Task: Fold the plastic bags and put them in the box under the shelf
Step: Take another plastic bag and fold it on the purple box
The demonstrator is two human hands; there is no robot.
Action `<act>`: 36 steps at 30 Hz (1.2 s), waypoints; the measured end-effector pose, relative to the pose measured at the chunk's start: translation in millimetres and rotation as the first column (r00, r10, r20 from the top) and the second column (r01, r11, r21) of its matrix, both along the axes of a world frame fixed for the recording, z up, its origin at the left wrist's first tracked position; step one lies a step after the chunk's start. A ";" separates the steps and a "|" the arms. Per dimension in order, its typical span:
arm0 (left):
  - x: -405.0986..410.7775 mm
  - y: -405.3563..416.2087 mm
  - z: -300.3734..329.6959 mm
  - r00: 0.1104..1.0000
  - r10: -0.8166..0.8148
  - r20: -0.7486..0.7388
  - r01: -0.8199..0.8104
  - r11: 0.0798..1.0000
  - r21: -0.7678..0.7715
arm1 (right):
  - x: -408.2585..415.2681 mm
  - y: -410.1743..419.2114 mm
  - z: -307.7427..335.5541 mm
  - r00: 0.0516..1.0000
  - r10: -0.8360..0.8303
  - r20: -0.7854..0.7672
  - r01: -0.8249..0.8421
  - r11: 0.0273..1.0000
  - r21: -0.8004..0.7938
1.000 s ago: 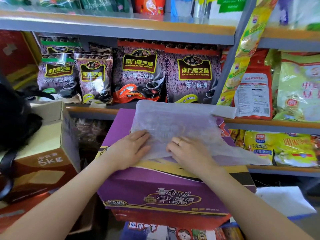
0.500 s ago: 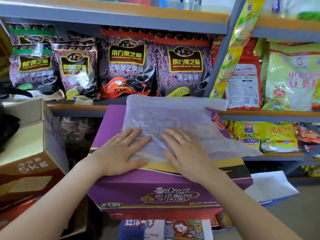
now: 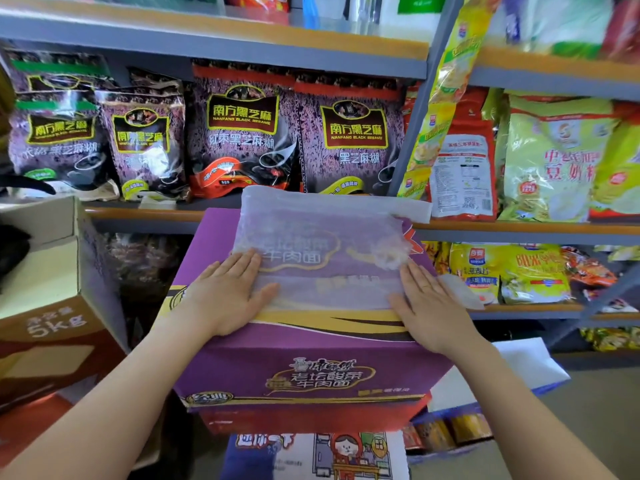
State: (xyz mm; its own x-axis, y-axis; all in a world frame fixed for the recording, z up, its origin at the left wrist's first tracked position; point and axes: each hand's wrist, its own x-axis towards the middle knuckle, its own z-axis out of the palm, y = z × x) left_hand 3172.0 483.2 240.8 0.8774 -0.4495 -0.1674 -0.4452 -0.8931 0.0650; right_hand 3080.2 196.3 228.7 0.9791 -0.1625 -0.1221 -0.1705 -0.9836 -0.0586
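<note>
A thin translucent plastic bag (image 3: pixel 322 247) lies spread flat on top of a purple noodle carton (image 3: pixel 304 372) in front of the shelves. My left hand (image 3: pixel 225 292) presses flat on the bag's left edge, fingers straight. My right hand (image 3: pixel 429 306) presses flat on its right edge, fingers straight, a ring on one finger. The bag's far right corner (image 3: pixel 412 206) sticks out past the carton toward the shelf. A crumpled bit of the bag (image 3: pixel 391 251) sits just beyond my right fingertips.
An open brown cardboard box (image 3: pixel 52 271) marked 5kg stands at the left. Shelves (image 3: pixel 311 36) behind hold black sesame bags (image 3: pixel 242 133) and yellow snack packs (image 3: pixel 509 271). A white and blue sheet (image 3: pixel 523 368) lies low at the right. More printed cartons (image 3: pixel 311 455) sit beneath the purple one.
Both hands slid apart from the bag's middle to its left and right edges, flattening it. The camera view has also shifted.
</note>
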 end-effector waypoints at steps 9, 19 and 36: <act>-40.6 -127.2 12.3 0.946 -0.288 0.150 0.313 0.933 -0.178 | -29.2 -45.1 2.5 0.697 -0.503 0.512 -0.041 0.684 0.728; -46.2 -176.3 -7.5 0.965 -0.244 0.094 0.258 0.948 -0.188 | -8.6 -80.6 -36.9 0.710 -0.454 -0.538 0.283 -0.515 0.809; -50.9 -172.8 -11.5 0.997 -0.020 0.072 0.029 0.991 -0.128 | -15.0 -111.1 -18.1 0.788 -0.457 0.412 0.173 0.807 0.564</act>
